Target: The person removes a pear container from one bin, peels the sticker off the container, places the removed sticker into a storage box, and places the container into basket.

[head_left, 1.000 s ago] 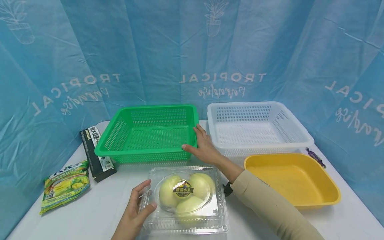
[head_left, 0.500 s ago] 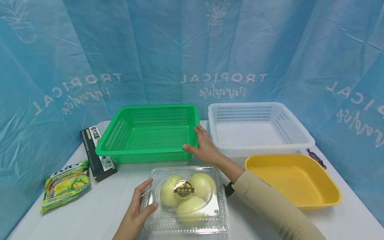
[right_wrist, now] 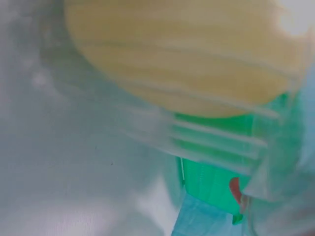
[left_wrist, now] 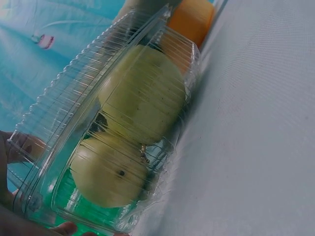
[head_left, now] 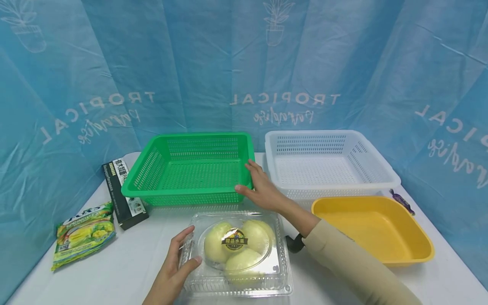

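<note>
A clear plastic fruit box (head_left: 238, 284) with several pale yellow-green round fruits (head_left: 244, 262) lies on the table in front. Its lid carries a dark label (head_left: 234, 240). My left hand (head_left: 171, 264) holds the box by its left edge, thumb on the lid and fingers at the side. The left wrist view shows two of the fruits (left_wrist: 145, 93) through the box wall. Behind the box, my right hand (head_left: 264, 190) touches the right front corner of a green basket (head_left: 187, 200), thumb spread from the fingers. Some fingertips are hidden.
A white basket (head_left: 331, 186) stands back right, with a yellow tub (head_left: 366, 228) before it. Beside them is a purple wrapped candy (head_left: 402, 201). At left lie a black box (head_left: 121, 199) and a green-yellow packet (head_left: 84, 237). A blue curtain (head_left: 206, 76) hangs behind.
My right hand shifts slightly right at the basket corner, and its forearm moves a little right. The left hand and the fruit box keep nearly the same place.
</note>
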`<state>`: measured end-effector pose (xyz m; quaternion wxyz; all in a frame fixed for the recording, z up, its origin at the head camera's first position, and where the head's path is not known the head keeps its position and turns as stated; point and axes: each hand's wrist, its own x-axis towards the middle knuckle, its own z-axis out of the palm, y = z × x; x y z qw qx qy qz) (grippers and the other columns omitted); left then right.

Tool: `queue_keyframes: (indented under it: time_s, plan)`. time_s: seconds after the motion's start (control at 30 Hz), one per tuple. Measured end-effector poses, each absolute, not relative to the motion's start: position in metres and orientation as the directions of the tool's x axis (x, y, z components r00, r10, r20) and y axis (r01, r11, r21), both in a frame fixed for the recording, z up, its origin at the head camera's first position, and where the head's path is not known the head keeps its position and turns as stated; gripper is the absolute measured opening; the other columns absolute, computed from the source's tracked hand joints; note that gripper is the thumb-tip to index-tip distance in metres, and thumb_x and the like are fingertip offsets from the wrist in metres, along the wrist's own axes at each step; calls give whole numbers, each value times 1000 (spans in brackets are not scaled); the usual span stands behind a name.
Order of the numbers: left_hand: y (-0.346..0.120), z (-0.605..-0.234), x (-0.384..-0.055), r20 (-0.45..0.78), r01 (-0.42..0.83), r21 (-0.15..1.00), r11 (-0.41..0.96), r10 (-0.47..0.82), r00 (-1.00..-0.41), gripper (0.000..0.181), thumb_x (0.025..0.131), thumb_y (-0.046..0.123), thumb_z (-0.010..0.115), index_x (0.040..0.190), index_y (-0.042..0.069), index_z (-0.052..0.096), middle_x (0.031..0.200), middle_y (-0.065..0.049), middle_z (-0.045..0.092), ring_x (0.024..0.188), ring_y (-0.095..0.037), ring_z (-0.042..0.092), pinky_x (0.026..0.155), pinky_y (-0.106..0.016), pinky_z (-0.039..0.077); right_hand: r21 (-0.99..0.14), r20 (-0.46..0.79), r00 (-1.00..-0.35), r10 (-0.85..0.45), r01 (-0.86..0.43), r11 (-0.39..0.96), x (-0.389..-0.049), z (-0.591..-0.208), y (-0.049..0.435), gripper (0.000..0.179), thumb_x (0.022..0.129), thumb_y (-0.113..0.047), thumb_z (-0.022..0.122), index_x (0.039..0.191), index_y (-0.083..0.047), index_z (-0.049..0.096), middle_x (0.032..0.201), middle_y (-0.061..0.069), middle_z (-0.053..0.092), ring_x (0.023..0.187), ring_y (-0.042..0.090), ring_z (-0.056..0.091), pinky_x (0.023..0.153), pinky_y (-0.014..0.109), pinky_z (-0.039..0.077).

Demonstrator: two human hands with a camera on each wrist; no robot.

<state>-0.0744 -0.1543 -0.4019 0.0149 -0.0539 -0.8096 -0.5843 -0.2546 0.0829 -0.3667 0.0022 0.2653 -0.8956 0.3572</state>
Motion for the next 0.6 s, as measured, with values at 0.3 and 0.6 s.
queue_keyframes:
  time_s: [0.3, 0.6]
  plan:
    - [-151, -401, -76, 36, 54, 954, 294, 65, -997, 62, 92, 17, 56, 144, 25, 24, 151, -16, 22, 139, -46, 22, 101, -74, 23, -617, 185, -839, -512, -505, 604, -234, -354, 95, 78, 93, -50, 50, 152, -14, 13, 160, 8, 10, 145, 39, 12, 112, 63, 19]
    - [-149, -401, -76, 69, 85, 959, 271, 68, -995, 63, 91, 14, 57, 145, 20, 24, 150, -18, 24, 138, -44, 24, 103, -70, 24, -586, 241, -829, -505, -539, 605, -212, -345, 105, 74, 92, -46, 56, 150, -17, 21, 157, 4, 22, 136, 36, 27, 106, 58, 33]
